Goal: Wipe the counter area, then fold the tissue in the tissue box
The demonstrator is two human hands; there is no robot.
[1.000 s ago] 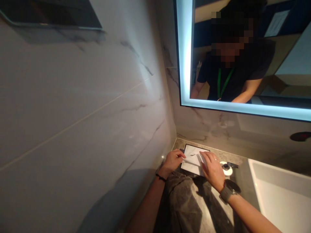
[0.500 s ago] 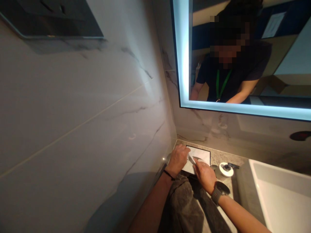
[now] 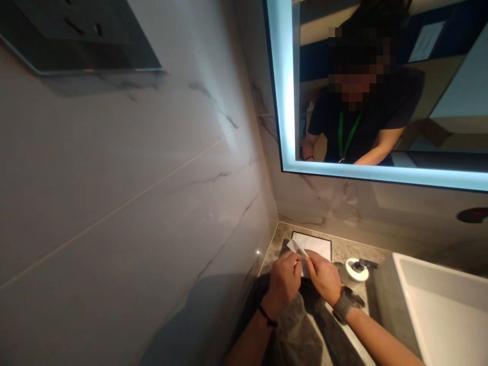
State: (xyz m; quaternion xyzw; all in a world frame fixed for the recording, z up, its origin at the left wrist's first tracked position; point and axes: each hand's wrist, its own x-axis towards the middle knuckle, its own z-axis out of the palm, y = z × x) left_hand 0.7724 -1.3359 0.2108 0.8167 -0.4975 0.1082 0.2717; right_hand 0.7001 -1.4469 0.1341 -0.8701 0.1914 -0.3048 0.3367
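Left hand (image 3: 284, 279): pinches the tissue (image 3: 297, 247) at its near edge.
Right hand (image 3: 324, 277): pinches the same tissue.
Tissue box (image 3: 318, 246): recessed in the surface (image 3: 339, 250), just behind.

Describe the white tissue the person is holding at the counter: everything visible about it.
The white tissue looks like thin, soft paper, creased and partly folded, with one pointed corner sticking up and to the left. It is pinched between the fingertips of the left hand and the right hand, lifted just above the counter. Directly behind it sits the black-rimmed tissue box set in the counter, showing more white paper. Whether the sheet is still joined to that paper cannot be told; its lower part is hidden by the fingers.
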